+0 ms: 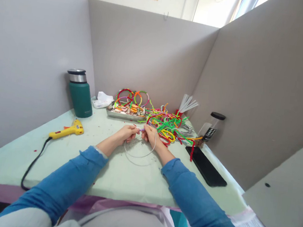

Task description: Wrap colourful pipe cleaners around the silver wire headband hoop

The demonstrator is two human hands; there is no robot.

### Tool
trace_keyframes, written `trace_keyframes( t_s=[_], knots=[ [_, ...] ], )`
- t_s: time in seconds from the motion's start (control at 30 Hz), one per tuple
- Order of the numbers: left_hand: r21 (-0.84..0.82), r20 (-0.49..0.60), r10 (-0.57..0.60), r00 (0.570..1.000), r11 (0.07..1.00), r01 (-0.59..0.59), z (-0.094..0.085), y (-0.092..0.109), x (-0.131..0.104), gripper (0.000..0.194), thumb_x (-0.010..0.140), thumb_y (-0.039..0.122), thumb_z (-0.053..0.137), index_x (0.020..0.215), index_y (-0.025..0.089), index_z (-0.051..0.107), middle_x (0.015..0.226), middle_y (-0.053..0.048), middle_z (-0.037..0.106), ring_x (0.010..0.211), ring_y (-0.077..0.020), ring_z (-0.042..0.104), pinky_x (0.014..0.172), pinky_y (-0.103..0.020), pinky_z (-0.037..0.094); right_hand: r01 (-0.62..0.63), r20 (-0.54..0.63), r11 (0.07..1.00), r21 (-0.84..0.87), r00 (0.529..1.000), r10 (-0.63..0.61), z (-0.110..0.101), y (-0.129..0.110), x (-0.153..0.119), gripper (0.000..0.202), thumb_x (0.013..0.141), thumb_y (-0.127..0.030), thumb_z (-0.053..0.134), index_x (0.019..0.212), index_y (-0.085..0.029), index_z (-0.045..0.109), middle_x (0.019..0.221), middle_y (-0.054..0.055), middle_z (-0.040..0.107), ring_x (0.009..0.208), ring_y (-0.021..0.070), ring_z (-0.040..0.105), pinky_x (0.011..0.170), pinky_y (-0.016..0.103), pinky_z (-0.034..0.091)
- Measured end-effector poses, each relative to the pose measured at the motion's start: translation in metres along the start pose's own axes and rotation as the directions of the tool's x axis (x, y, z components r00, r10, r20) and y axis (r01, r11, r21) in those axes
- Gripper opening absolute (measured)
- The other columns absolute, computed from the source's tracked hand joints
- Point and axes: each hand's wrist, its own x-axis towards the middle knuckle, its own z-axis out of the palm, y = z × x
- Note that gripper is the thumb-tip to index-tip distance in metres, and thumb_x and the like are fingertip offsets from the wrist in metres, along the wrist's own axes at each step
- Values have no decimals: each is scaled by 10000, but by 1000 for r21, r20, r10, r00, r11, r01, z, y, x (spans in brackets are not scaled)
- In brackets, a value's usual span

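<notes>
Both hands meet over the middle of the table, pinching a thin pale wire hoop (138, 157) at its top. The rest of the ring hangs down below them. Between the fingertips shows a short bit of purple pipe cleaner (141, 130) on the wire. My left hand (127, 134) is closed at the left of this bit, and my right hand (150, 135) closed at its right. Just beyond the right hand lies a tangled heap of coloured pipe cleaners (171, 123). A metal tray (126, 116) of small decorative pieces stands behind the hands, with several wrapped hoops (141, 98) on it.
A yellow glue gun (68, 129) with a black cord lies at left, near a green bottle (80, 97). White plastic (103, 100) sits behind. At right are a black phone (205, 166), a clear bottle (212, 128) and white sticks (188, 104) in a red holder. Grey partitions (148, 50) surround the table.
</notes>
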Motion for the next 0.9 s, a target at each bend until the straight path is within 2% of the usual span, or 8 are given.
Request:
trace_keyframes(
  t_s=[0.17, 0.37, 0.63, 0.8, 0.9],
  knots=[
    [3, 20, -6, 1000, 1000, 6, 0, -1, -1, 184, 865, 304, 552, 772, 145, 541, 462, 60, 461, 282, -36, 259, 308, -191, 222, 8, 31, 999, -32, 999, -7, -1, 1, 0, 428, 831, -572, 462, 681, -174, 517, 488, -21, 543, 366, 73, 383, 374, 202, 266],
    [28, 58, 17, 998, 999, -19, 1, -3, -1, 288, 823, 392, 610, 705, 144, 522, 555, 15, 556, 295, -28, 298, 321, -201, 263, 0, 55, 1000, -4, 999, 0, -1, 4, 1, 411, 830, -568, 482, 688, -184, 507, 498, -22, 549, 367, 79, 387, 374, 211, 263],
    [47, 56, -12, 998, 999, 9, 1, 1, -3, 251, 857, 384, 559, 745, 162, 521, 425, 70, 421, 290, -41, 227, 323, -190, 264, 26, 88, 991, -131, 996, -14, -1, 1, -1, 444, 854, -579, 462, 671, -185, 555, 489, -15, 547, 382, 89, 406, 401, 222, 305],
    [67, 62, -19, 998, 998, 15, 1, 1, -4, 298, 855, 431, 554, 713, 177, 492, 376, 93, 309, 295, -50, 204, 317, -185, 247, 42, 112, 989, -143, 993, -26, -1, -1, -3, 442, 871, -562, 437, 668, -186, 551, 478, -12, 545, 378, 89, 397, 398, 220, 293],
    [62, 68, -25, 997, 998, 21, 2, 0, -4, 313, 845, 446, 568, 704, 181, 481, 368, 96, 289, 299, -50, 198, 318, -182, 240, 34, 129, 991, -132, 992, -17, 0, -1, -3, 450, 872, -569, 427, 673, -187, 556, 469, -11, 544, 374, 92, 396, 394, 222, 289]
  ],
)
